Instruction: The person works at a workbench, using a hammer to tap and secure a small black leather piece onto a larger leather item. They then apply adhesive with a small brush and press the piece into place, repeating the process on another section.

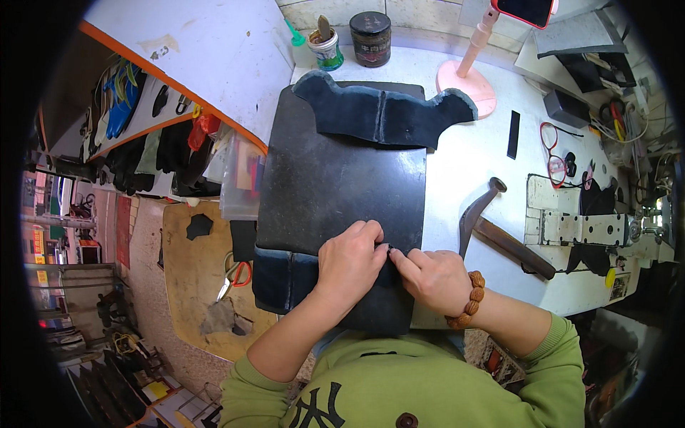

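My left hand (353, 262) and my right hand (431, 275) meet over the near part of a black work board (342, 187). Their fingertips pinch the edge of a dark leather piece (273, 278), which lies across the board's near end and shows a pale border and a seam at its left. Much of that piece is hidden under my hands. A second dark shaped piece (348, 115), with a seam down its middle and grey curved edges, lies across the board's far end. To the right, a cobbler's hammer (508, 246) with a wooden handle rests on the white table.
A pink phone stand (465, 80), a lidded jar (370, 40) and a glue pot with a brush (325, 48) stand at the back. Red glasses (552, 155) and a sewing machine (583, 227) are at the right. Orange-handled scissors (234, 278) lie on a lower board (187, 305) at the left.
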Demonstrator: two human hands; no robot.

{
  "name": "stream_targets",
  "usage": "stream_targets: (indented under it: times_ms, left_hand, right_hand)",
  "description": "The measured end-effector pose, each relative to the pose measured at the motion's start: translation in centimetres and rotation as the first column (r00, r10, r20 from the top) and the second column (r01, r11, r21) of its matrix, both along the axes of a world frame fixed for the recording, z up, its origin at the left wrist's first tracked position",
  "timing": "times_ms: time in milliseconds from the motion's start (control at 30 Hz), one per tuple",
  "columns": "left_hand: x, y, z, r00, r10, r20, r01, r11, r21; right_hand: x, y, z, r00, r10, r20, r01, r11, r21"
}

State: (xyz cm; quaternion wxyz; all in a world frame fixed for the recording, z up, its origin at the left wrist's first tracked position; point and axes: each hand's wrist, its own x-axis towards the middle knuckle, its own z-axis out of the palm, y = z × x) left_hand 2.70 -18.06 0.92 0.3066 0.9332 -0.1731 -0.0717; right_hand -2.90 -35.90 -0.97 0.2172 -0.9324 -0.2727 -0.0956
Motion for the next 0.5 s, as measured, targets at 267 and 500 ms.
stream_targets:
  times_ms: [267,500]
  left_hand:
    - [-0.8,-0.4,-0.8,0.997,-0.008,0.080,0.013,0.998,-0.055]
    - [-0.9,0.0,-1.5,0.994,0.009,0.113,0.006,0.992,-0.129]
  right_hand:
    - [0.8,-0.8,-0.2,0.999,0.047,-0.014,-0.047,0.999,-0.014]
    - [1.5,-1.5,-0.4,0.994,0.099,-0.040,-0.100,0.995,-0.019]
